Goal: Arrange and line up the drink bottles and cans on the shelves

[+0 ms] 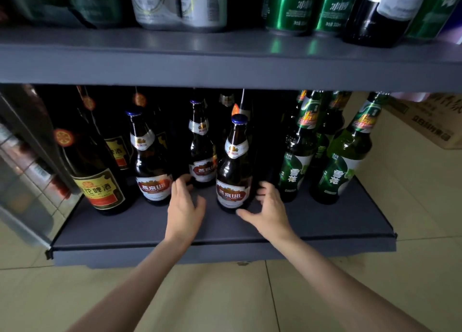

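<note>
Both hands are working the lower shelf (325,221); the left hand (185,206), its grip wide and holding nothing, is reaching toward the set-back bottle (202,154), probably to draw it forward; the right hand (267,209), fingers spread, is cupping the front bottle (233,166) without closing, seemingly steadying it in line; green bottles (345,154) are standing to the right.

Stood on the lower shelf (325,221), mid-frame: a front bottle (233,179), a second bottle (150,171) left of it, a third (201,156) behind and between. Flanked the front bottle: left hand (183,206), right hand (268,209). Lined the upper shelf (225,56), top of frame: cans (287,6).
</note>
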The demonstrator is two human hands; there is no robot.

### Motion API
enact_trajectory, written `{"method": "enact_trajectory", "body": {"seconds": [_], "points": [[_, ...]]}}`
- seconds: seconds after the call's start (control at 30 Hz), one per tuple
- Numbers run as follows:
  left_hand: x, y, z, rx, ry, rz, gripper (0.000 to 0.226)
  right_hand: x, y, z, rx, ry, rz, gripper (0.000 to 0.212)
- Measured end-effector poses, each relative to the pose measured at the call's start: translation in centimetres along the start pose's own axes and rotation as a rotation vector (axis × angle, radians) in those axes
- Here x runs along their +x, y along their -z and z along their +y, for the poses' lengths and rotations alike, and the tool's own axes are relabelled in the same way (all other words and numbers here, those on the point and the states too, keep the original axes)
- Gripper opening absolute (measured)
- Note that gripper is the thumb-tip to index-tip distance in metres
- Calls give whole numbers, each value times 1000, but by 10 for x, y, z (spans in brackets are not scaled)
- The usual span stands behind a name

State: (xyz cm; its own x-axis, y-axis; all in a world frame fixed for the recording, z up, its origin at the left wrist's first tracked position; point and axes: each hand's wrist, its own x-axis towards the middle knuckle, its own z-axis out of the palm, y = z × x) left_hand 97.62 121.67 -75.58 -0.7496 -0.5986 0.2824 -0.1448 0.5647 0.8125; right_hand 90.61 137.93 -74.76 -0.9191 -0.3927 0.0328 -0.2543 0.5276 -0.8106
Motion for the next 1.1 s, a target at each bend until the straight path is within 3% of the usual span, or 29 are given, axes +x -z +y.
{"method": "enact_trajectory", "body": {"seconds": [0.13,0.2,0.33,0.43,0.53,0.63,0.83,0.9,1.0,1.1], "points": [[-9,48,63,108,-539,-56,31,-28,78,-38,7,228,-115,50],[-2,70,106,164,-775,-91,24,-35,128,-67,4,375,-83,45],[5,92,181,224,-971,-81,20,-45,213,-119,-42,544,65,32],[13,95,236,185,-955,2,23,-36,267,-147,9,603,255,32],[27,87,283,100,-792,101,26,4,302,-173,91,459,425,57],[38,71,302,84,-604,161,33,46,307,-189,160,318,434,83],[30,73,272,146,-420,225,32,79,286,-207,54,166,448,101],[23,85,251,212,-402,226,32,82,283,-208,42,124,463,97],[17,99,232,224,-405,192,31,68,287,-206,104,206,503,90],[21,104,227,190,-448,185,31,25,292,-204,171,317,425,89]]}}
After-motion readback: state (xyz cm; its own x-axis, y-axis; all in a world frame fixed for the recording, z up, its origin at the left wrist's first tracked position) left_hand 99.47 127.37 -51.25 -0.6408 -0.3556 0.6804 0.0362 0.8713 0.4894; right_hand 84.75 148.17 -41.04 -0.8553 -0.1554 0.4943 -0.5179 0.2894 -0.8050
